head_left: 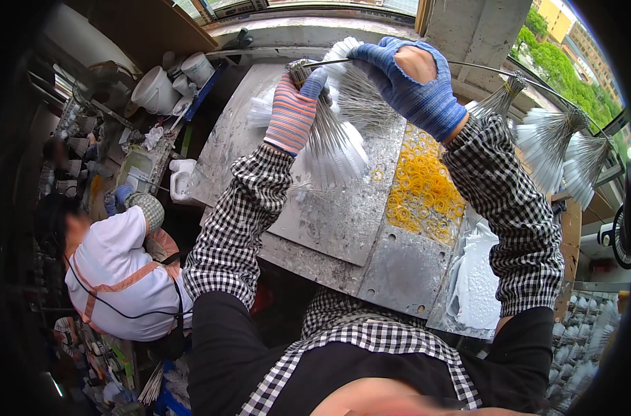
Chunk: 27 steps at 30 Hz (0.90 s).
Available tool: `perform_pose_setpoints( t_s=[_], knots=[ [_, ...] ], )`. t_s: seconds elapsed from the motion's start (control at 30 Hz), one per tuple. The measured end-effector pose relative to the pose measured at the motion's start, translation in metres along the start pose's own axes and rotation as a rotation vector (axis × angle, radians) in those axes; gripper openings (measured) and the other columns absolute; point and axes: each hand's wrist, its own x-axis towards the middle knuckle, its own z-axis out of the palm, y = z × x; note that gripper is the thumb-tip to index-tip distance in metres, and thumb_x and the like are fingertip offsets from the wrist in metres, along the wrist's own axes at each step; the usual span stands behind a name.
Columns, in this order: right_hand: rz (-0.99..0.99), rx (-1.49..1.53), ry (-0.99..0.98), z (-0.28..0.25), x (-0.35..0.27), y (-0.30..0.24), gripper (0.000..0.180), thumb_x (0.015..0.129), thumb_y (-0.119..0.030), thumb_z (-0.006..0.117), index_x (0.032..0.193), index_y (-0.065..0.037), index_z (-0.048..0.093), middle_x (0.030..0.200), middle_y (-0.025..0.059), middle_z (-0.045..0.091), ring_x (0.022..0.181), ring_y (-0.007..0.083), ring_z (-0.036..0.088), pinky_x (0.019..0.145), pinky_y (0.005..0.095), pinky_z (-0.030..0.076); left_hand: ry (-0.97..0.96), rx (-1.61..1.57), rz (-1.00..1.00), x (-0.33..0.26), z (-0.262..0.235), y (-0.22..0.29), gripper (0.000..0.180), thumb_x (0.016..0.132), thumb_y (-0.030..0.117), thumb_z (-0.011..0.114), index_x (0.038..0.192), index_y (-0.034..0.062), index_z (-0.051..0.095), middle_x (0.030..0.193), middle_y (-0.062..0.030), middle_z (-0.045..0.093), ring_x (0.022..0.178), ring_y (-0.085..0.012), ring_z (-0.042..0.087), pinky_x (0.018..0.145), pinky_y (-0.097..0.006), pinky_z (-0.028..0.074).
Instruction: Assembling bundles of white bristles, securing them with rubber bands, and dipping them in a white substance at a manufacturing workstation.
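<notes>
My left hand, in a pink striped glove with blue fingertips, is closed around a bundle of wire-stemmed brushes. The stems gather at its top and fan down to white tips. In a blue glove with a hole baring the back, my right hand grips a thin dark rod. The rod's left end meets the gathered top of the bundle; whether it passes through is unclear. Further right, several similar bundles hang along the rod. More white-tipped brushes are behind and between my hands.
Yellow rubber bands are spread over the right part of the worn metal-topped table. A white-coated patch lies at its right edge. On the left, another person works near white buckets and a white jug.
</notes>
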Motion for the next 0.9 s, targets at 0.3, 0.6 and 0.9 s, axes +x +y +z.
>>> perform_pose_setpoints(
  t_s=[0.3,0.6,0.9],
  knots=[
    [-0.016,-0.029,0.000,0.001,0.000,0.000,0.017,0.096,-0.022,0.069,0.109,-0.012,0.075,0.077,0.0123,0.065,0.067,0.0315,0.065,0.060,0.0409,0.051,0.232,0.988,0.650,-0.015,0.008,-0.020,0.041,0.097,0.024,0.074,0.122,-0.0006,0.052,0.087,-0.0058,0.065,0.075,-0.0142,0.063,0.066,-0.031,0.053],
    [-0.058,0.047,-0.051,-0.011,-0.003,-0.013,0.016,0.097,-0.020,0.068,0.110,-0.012,0.073,0.078,0.0095,0.063,0.071,0.0301,0.066,0.062,0.0410,0.052,-0.224,0.612,0.503,-0.022,-0.011,-0.008,0.037,0.098,0.013,0.072,0.125,-0.0002,0.051,0.104,-0.0063,0.069,0.085,-0.0116,0.066,0.078,-0.025,0.054],
    [0.071,0.011,-0.184,-0.007,-0.007,-0.009,0.021,0.098,-0.029,0.064,0.113,-0.015,0.069,0.085,0.0092,0.068,0.076,0.0299,0.069,0.065,0.0419,0.055,-0.352,0.224,-0.052,-0.029,0.016,0.015,0.047,0.098,0.026,0.073,0.131,0.0015,0.051,0.089,-0.0033,0.067,0.082,-0.0107,0.065,0.077,-0.027,0.053]
  ],
)
